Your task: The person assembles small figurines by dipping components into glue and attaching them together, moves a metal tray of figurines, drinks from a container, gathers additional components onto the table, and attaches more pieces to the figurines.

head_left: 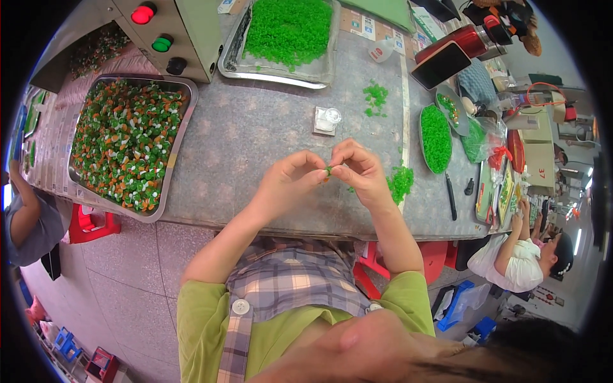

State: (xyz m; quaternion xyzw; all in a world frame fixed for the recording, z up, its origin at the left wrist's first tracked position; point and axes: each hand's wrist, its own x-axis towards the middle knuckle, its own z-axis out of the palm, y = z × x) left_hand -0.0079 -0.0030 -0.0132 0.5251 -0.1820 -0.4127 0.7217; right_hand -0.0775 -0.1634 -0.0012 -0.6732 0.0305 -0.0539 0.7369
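Note:
In front of my body, above the grey tabletop (255, 121), my left hand (288, 182) and my right hand (364, 173) meet fingertip to fingertip. Between them they pinch a small green and orange piece (329, 171), mostly covered by the fingers. Just beyond the hands sits a small square block with a clear round cap (331, 116) on it. Loose bright green pieces (400, 182) lie in a little heap beside my right wrist. Another scatter of green pieces (375, 97) is farther back.
At left stands a metal tray (182, 137) of green, orange and white pieces, below a machine box (185, 38) with lit buttons. A tray (274, 76) of green pieces is at the back. Right are an oval dish (436, 139), a black pen-like tool (451, 196), a phone (440, 65) and co-workers.

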